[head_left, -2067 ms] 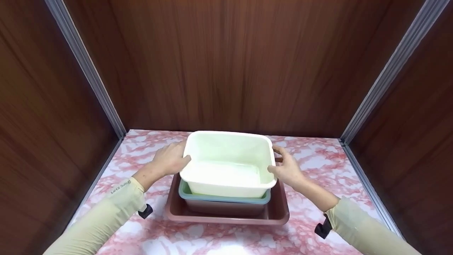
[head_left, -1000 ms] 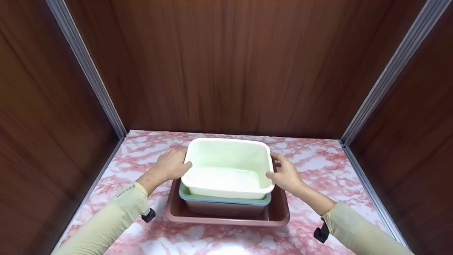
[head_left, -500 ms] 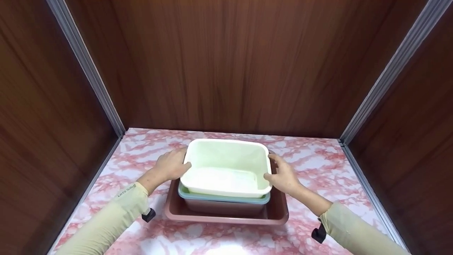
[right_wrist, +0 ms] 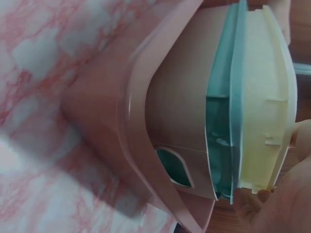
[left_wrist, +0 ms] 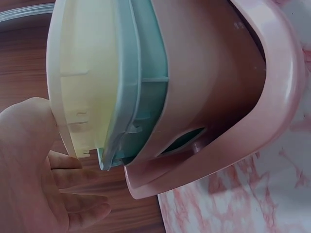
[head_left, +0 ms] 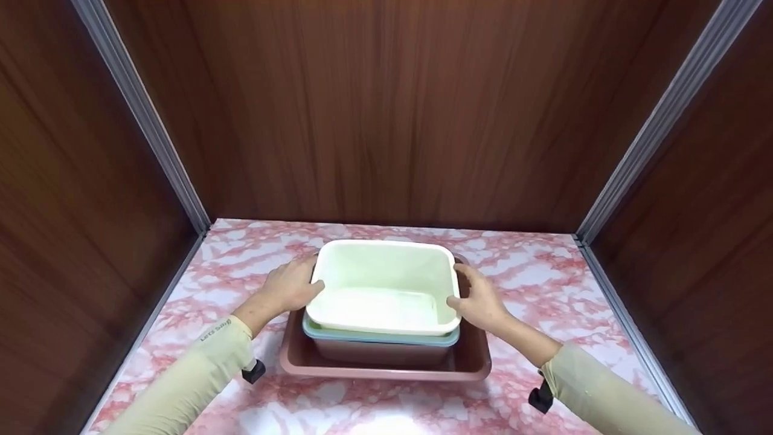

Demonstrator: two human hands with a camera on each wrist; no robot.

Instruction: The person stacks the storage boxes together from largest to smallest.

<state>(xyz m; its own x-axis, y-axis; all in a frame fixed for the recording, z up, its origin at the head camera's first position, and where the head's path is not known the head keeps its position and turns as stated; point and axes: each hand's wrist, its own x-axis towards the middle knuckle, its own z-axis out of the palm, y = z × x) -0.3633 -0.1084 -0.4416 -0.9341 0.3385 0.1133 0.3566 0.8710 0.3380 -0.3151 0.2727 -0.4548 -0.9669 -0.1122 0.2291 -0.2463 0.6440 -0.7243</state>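
Observation:
A pale cream-green plastic bin (head_left: 386,266) sits partly inside a teal bin (head_left: 380,339), its upper wall standing above the teal rim. The teal bin nests in a pinkish-brown bin (head_left: 380,353) with an oval handle hole, and that one stands in a wide pinkish-brown tub (head_left: 386,374). On the left, my left hand (head_left: 291,286) holds the pale bin's rim, thumb over the inside, fingers outside. My right hand (head_left: 482,302) grips the opposite rim likewise. Both wrist views show the pale bin's ribbed outer wall (left_wrist: 90,53) above the teal one (right_wrist: 221,111).
The stack stands on a table with a pink-and-white marbled top (head_left: 531,266). Brown wood-grain panels (head_left: 386,121) enclose the back and both sides, joined by grey metal corner strips (head_left: 145,115).
The pale bin has come down deeper into the teal bin, both hands lowering with it and keeping their hold on its rim. The outer tub has stayed in place.

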